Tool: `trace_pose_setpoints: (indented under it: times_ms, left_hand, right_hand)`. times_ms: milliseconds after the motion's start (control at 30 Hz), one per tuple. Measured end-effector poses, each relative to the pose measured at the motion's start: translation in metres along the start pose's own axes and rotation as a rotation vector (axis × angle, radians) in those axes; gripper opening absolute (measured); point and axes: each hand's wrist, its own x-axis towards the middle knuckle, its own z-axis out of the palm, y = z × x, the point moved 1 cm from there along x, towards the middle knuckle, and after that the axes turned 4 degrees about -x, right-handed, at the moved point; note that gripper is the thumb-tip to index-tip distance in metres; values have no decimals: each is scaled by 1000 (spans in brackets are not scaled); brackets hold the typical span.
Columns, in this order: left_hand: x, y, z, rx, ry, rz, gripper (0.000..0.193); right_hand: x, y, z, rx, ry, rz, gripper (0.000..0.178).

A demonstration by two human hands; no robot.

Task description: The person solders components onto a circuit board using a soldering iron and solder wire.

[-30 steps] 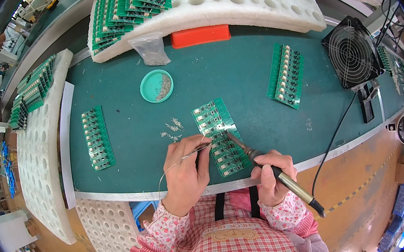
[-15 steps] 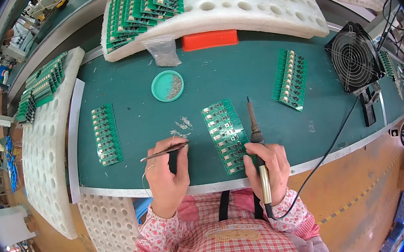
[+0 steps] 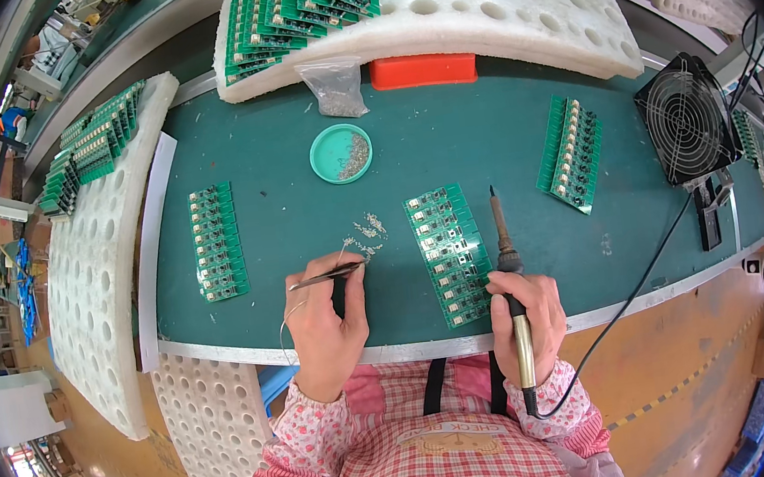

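My left hand (image 3: 328, 327) pinches a pair of tweezers (image 3: 325, 276), and a thin wire, perhaps solder, loops down beside it. The tweezers' tips are close to a scatter of tiny pale parts (image 3: 368, 231) on the green mat. My right hand (image 3: 530, 311) is wrapped round a soldering iron (image 3: 509, 257), its tip pointing away from me. Just left of the iron lies a green circuit board panel (image 3: 450, 254) with rows of white components; my right fingers are at its near right edge.
A teal dish (image 3: 341, 154) of small parts stands beyond, near a clear plastic bag (image 3: 336, 88) and a red tray (image 3: 424, 71). Board panels lie left (image 3: 216, 241) and right (image 3: 570, 156). Foam racks (image 3: 472, 35) hold more boards. A fan (image 3: 684, 119) stands at right; the iron's cord (image 3: 626, 314) runs towards it.
The whole view has shifted, so the bench things appear slightly further right. Both hands keep their hold on the tweezers and the soldering iron, with little visible movement over the bench.
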Motion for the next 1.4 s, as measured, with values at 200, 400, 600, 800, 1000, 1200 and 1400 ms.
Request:
trace_pose_setpoints:
  times_ms: [200, 400, 600, 800, 1000, 1200, 1400]
  left_hand:
    - [-1, -1, 0, 12, -13, -11, 14]
    - [2, 2, 0, 47, -17, 11, 8]
    - [2, 0, 0, 50, -23, 32, 15]
    - [2, -1, 0, 50, -31, 61, 17]
    - [1, 0, 0, 49, -23, 52, 18]
    - [0, 1, -1, 59, -24, 48, 18]
    - [1, 0, 0, 31, -46, 62, 18]
  right_hand:
    - [0, 0, -1, 8, -4, 2, 33]
    - [-1, 0, -2, 25, -11, 10, 33]
    - [-2, 0, -2, 24, -7, 10, 33]
    - [-1, 0, -3, 26, -13, 11, 33]
    - [-2, 0, -3, 27, -15, 12, 34]
    - [-2, 0, -3, 26, -15, 12, 34]
    - [-2, 1, -3, 30, -12, 9, 33]
